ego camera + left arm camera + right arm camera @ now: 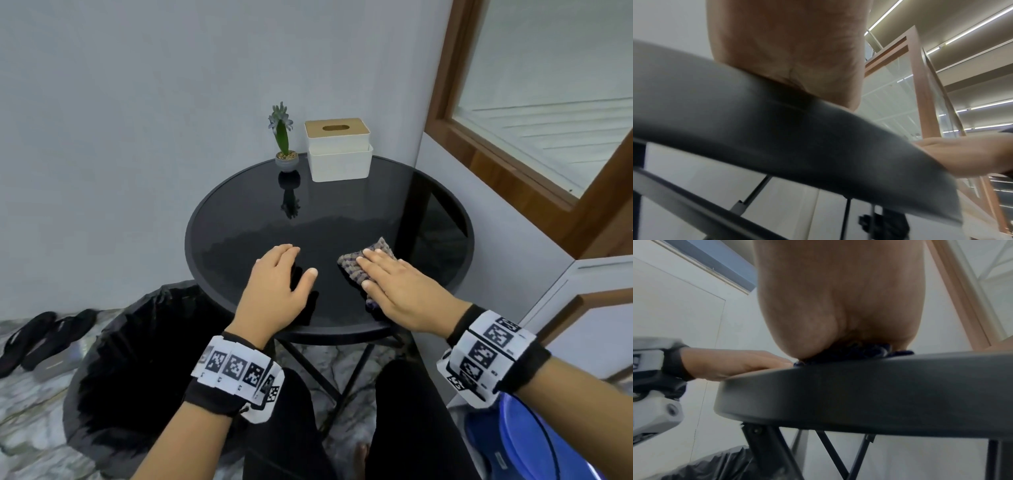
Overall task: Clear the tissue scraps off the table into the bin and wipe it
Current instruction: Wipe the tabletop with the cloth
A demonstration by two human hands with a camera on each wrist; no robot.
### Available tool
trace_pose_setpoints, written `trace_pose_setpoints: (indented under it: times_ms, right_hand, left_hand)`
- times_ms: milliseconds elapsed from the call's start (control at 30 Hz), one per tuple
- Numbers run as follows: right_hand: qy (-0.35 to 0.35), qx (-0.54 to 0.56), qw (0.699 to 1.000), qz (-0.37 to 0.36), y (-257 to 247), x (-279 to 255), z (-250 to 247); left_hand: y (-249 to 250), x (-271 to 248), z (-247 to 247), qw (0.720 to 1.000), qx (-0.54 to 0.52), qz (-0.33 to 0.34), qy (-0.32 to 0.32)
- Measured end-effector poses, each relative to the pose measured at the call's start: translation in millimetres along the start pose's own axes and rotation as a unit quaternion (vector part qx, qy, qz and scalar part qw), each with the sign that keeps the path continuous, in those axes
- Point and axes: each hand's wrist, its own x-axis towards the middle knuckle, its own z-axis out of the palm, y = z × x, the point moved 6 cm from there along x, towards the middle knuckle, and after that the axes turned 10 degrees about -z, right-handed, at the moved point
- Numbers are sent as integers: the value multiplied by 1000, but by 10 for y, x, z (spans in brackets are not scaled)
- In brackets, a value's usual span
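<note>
Head view, seated person at a round black glass worktop (pixel 428 192) on crossed metal legs. The right hand (pixel 404 287) lies flat, fingers straight and together, pressing a grey-purple knitted cleaning cloth (pixel 363 260) against the near right part of the glass; the cloth's far corner and its near edge show beyond the fingers. From the right wrist view, the heel of the palm bears on the dark cloth (pixel 857 352) just inside the worktop rim (pixel 859 386). The left hand (pixel 281 284) rests released on the glass just left of the cloth, fingers loosely extended, thumb spread, holding nothing. At the far edge stand a small potted artificial plant in a grey pot (pixel 284 144) and, just right of it, a white tissue box with a wooden lid (pixel 339 154). A bin lined with a black plastic bag (pixel 137 370) stands on the marble floor, below the worktop's near left edge. No tissue scraps are visible on the glass.
</note>
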Motion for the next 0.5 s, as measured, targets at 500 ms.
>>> trace_pose_setpoints:
  times_ms: [500]
  right_hand:
    - [-31, 4, 996, 81, 657, 732, -132]
  left_hand:
    - [225, -96, 292, 998, 41, 47, 4]
